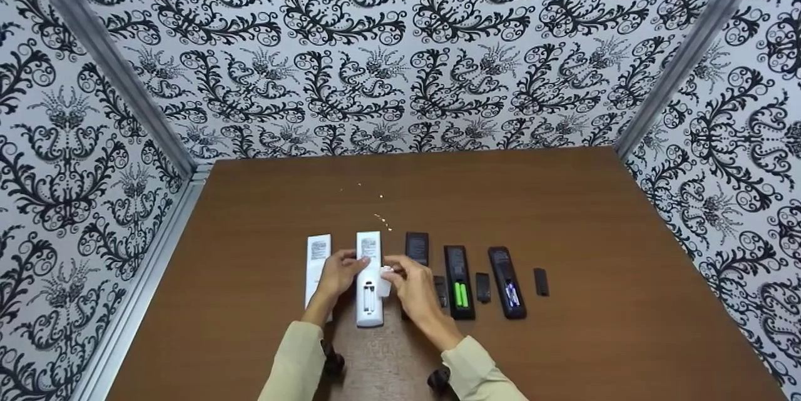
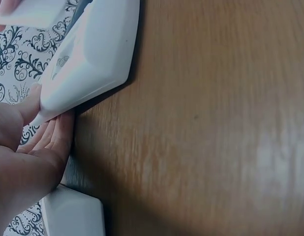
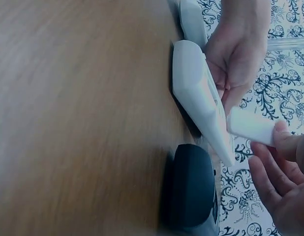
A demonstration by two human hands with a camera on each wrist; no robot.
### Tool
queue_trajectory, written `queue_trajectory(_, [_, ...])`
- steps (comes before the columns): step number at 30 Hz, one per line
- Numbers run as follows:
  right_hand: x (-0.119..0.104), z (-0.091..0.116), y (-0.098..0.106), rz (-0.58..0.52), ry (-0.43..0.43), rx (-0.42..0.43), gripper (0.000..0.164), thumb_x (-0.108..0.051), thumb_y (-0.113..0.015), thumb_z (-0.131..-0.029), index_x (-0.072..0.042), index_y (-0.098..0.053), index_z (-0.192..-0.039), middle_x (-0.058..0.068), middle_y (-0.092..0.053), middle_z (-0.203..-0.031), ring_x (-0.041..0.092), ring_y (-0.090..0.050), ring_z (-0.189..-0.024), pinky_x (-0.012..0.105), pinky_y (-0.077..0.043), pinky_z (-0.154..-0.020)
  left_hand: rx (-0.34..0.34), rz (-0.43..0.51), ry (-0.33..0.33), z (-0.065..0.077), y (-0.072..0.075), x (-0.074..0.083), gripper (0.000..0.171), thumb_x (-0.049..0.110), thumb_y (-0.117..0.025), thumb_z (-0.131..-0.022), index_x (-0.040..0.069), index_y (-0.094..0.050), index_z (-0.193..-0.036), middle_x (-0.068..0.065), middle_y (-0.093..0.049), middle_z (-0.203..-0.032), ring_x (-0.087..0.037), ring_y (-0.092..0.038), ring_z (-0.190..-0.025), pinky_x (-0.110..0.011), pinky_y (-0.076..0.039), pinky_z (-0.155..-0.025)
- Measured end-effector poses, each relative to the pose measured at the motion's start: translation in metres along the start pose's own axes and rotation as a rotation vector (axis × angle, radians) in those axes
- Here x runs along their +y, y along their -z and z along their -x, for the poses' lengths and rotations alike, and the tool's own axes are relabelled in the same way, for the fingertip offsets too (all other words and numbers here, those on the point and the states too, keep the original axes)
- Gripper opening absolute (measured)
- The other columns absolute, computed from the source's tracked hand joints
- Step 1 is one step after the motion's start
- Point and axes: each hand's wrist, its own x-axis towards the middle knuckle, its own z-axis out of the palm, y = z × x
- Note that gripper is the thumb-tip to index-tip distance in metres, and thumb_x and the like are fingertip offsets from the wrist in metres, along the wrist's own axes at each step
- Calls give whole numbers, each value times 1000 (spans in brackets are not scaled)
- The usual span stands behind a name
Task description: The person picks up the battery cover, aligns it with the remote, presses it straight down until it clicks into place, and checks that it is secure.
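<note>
A white remote control (image 1: 370, 274) lies back side up on the table, its battery compartment uncovered near the lower end. Pale long shapes show in that compartment; whether they are batteries I cannot tell. My left hand (image 1: 336, 276) grips the remote by its left side, thumb on top, and in the left wrist view the fingers curl against the side of the white remote (image 2: 100, 46). Just right of it, my right hand (image 1: 418, 291) pinches a white battery cover (image 3: 253, 126) between thumb and fingers, held slightly above the table beside the compartment.
A second white remote (image 1: 317, 257) lies left, partly behind my left hand. On the right are a black remote (image 1: 417, 244) partly hidden, one with green batteries (image 1: 461, 294), another with bluish batteries (image 1: 512, 293), and black covers (image 1: 482, 287). Small pale crumbs (image 1: 383, 221) dot the table (image 1: 500, 201).
</note>
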Motion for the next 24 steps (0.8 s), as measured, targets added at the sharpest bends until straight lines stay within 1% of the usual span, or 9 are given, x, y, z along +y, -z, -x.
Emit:
queue_trajectory(2, [-1,-2,-1,-12,-24,-14,19,-10,-77,-84,-1,-74,-101,12,-76,-91,20,-70,-79,26,-57,-71,2,-4,4,0,-1,0,42,9,-71,-91,-17,-57,-121,-33,-70,-105,-23,-69,-88,-26,-53,-78])
queue_trajectory(6, [-4,-5,-3,4,-62,-49,14,-14,-77,-84,-6,-76,-96,5,-74,-89,15,-68,-78,23,-55,-70,0,-22,19,0,0,1,43,11,-71,-92,-16,-56,-122,-32,-70,-107,-25,-69,-90,-30,-54,-81])
queue_trajectory(8, [-5,-6,-5,7,-74,-65,13,-15,-77,-85,-8,-77,-95,4,-71,-89,12,-66,-79,21,-54,-70,-1,-21,22,0,0,1,43,11,-71,-92,-16,-56,-122,-33,-70,-108,-25,-69,-90,-31,-54,-83])
queue_trajectory(12, [-6,-7,-9,-15,-100,-75,11,-15,-78,-84,-7,-78,-92,4,-70,-88,9,-64,-76,19,-52,-67,2,-25,27,0,0,2,43,12,-70,-92,-15,-56,-122,-32,-70,-107,-22,-68,-88,-28,-52,-80])
queue_trajectory(18, [-4,-5,-17,-39,-168,-105,11,-17,-80,-82,-8,-78,-90,5,-70,-85,2,-59,-72,17,-49,-64,3,-18,27,1,-1,3,42,11,-70,-92,-16,-55,-122,-32,-70,-107,-25,-69,-90,-31,-53,-83])
queue_trajectory(21, [-3,-3,-19,-40,-188,-115,10,-16,-80,-82,-8,-78,-89,4,-69,-84,0,-57,-71,17,-48,-63,3,-23,30,1,-1,4,42,11,-70,-92,-16,-56,-121,-32,-70,-107,-26,-69,-92,-32,-53,-83])
queue_trajectory(24, [-3,-2,-21,-45,-204,-114,9,-15,-80,-82,-9,-78,-88,3,-69,-85,0,-57,-71,17,-48,-64,1,-31,19,1,0,5,41,11,-69,-93,-16,-56,-121,-33,-70,-107,-27,-69,-91,-32,-54,-83])
